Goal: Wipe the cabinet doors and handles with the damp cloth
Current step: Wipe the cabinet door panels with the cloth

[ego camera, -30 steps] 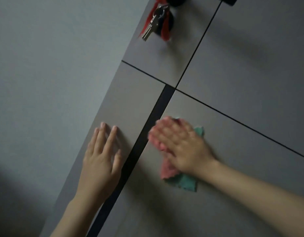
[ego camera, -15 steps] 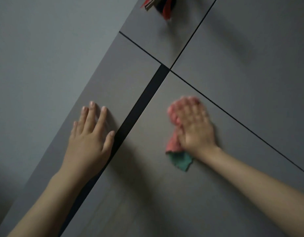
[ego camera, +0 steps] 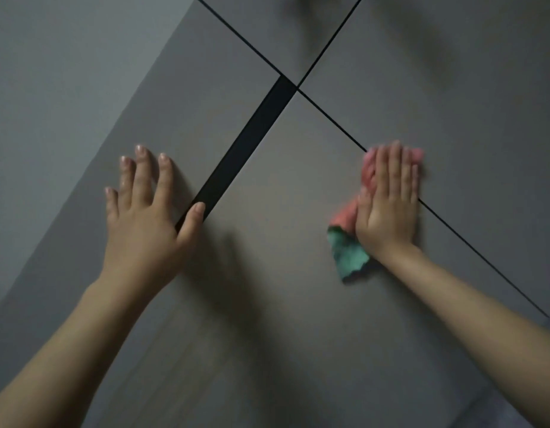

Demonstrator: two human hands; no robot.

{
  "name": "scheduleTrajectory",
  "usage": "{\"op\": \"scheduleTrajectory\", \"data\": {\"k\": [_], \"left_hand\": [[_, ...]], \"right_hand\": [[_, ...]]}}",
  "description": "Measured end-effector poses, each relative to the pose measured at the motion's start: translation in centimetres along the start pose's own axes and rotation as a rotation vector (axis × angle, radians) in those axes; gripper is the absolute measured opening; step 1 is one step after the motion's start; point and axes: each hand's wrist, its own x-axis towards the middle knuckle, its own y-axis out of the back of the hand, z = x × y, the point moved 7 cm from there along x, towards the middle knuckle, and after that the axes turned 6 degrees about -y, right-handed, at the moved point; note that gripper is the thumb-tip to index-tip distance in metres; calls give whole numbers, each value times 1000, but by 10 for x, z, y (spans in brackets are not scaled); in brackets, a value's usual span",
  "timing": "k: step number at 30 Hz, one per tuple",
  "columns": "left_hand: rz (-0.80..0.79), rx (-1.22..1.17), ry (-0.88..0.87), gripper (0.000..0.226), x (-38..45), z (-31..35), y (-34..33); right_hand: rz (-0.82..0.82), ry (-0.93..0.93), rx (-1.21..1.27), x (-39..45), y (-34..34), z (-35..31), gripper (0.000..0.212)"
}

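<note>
Flat matte grey cabinet door panels (ego camera: 298,196), unpatterned, separated by thin black seam lines (ego camera: 483,261) and one broad black recessed strip (ego camera: 242,143); crumpled fuzzy cloth (ego camera: 349,242), coral-pink above and teal-green below; adjoining plain pale grey wall (ego camera: 57,72).

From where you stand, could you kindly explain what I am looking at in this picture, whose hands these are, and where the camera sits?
There is no machine here: these are a person's two bare hands, seen by a wide-angle camera worn on their head, which looks forward and down. That explains the tilted view. The grey surface is a set of flat cabinet doors, divided by thin dark seams, with a wider black strip between two of them. The left hand rests flat on one door, fingers spread, thumb at the black strip. The right hand presses a pink and green cloth flat against the neighbouring door, over a seam. Nothing is gripped; both hands lie open.
</note>
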Motion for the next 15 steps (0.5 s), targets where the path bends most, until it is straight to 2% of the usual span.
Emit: {"op": "scheduleTrajectory", "data": {"k": [2,3,5,7,9,11,15], "left_hand": [[24,4,-8,73,-1,0,-3],[33,8,-10,73,-1,-1,-5],[49,4,-3,77,-1,-4,-8],[54,0,-2,80,-1,-4,-10],[52,1,-6,82,-1,-2,-9],[50,-1,-11,83,-2,-4,-6],[42,44,-47,79,-4,-7,1]], "right_hand": [[68,-164,68,14,3,-16,62],[72,-125,87,6,0,-34,61],[-5,167,100,-33,-12,-72,63],[-98,447,91,-79,-20,-83,65],[-116,536,94,-89,-19,-68,65],[-85,435,76,-67,-14,-58,63],[54,-12,121,9,0,-89,61]]}}
